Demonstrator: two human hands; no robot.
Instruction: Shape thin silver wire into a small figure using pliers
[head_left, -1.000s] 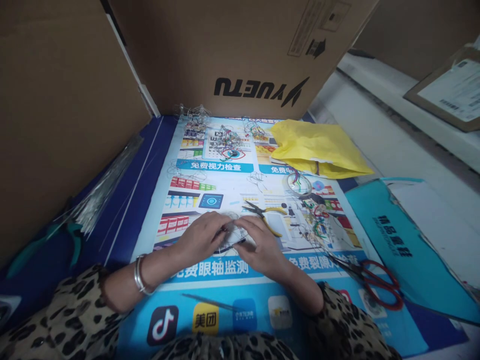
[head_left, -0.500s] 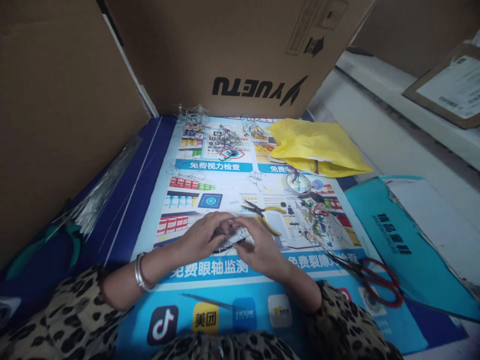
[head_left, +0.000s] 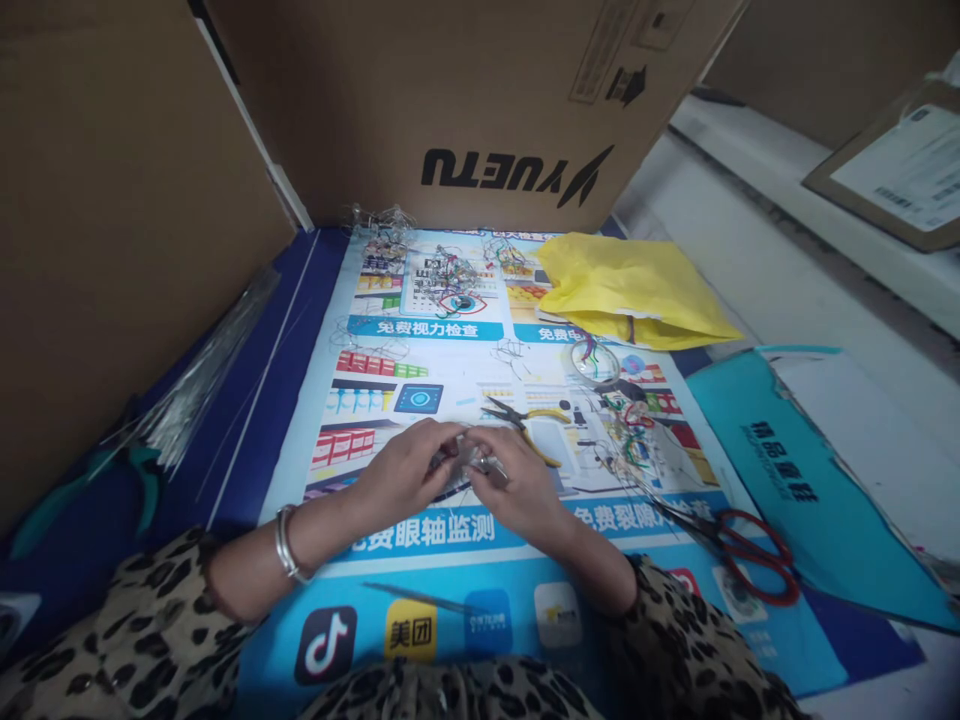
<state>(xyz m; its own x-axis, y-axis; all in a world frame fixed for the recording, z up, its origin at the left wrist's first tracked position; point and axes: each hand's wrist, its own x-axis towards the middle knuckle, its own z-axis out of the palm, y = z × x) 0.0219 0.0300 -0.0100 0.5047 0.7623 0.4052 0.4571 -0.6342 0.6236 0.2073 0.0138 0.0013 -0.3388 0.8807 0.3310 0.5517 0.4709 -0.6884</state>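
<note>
Both my hands meet low in the middle, above a printed sheet. My left hand, with a silver bangle at the wrist, is closed in a pinch. Facing it, my right hand has its thumb and fingers bent together. Between the fingertips shows a bit of thin silvery wire, partly hidden by the fingers. Just beyond the right hand lie pliers with yellow handles. Tangled coloured wires rest to the right, near red-handled scissors.
A large cardboard box stands along the back, another cardboard panel at left. Wire tangles lie at the back, beside a yellow bag. A tape roll, a teal box piece, and straight wires over teal-handled pliers flank the sheet.
The fingers of both hands have shifted slightly, and more of the silvery wire shows at the right fingertips. The whole view has moved a little; the tools lie where they were.
</note>
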